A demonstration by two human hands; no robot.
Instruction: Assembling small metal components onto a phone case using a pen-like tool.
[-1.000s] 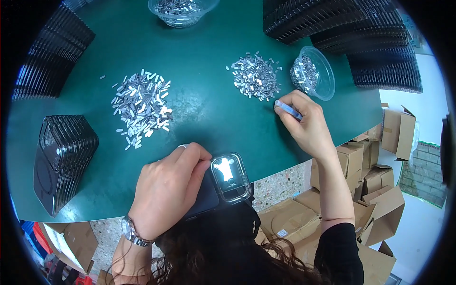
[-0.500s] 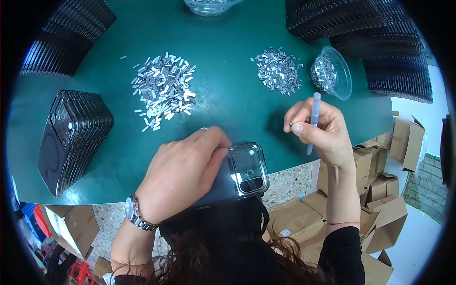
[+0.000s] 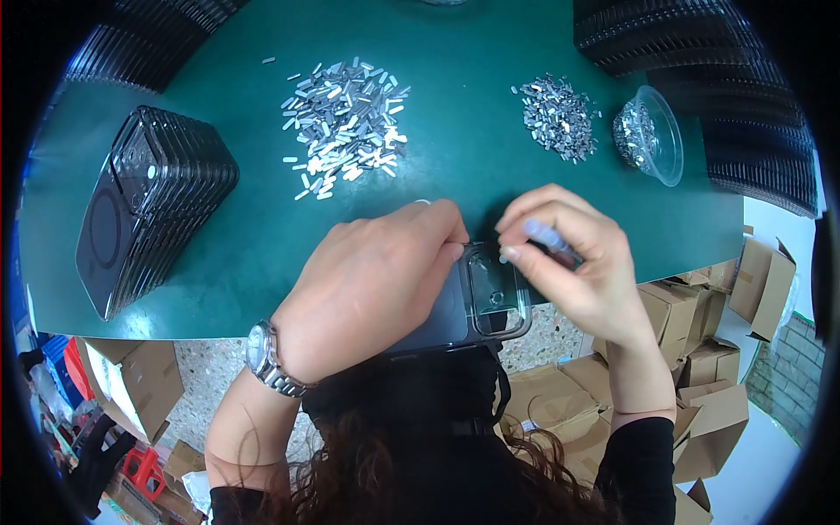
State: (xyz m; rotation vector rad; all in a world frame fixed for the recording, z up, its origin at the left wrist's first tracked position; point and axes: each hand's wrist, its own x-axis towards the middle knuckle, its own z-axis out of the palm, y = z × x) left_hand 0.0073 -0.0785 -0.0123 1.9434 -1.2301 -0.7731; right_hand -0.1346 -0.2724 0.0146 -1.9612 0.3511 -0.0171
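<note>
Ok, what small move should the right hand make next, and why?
Probably lower the right hand slightly onto the camera section of the phone case, because its fingertips show over that section's upper edge while the left hand grips the case. A bluish pen-like tool sits in the right hand; contact is unclear.

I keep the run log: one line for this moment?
left hand: holding phone case | right hand: holding pale pen-like tool near case | table: large pile, smaller pile of pieces

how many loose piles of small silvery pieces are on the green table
2: a larger pile beyond the left hand, and a smaller pile farther right, beside the clear bowl. More could lie out of view.
</note>
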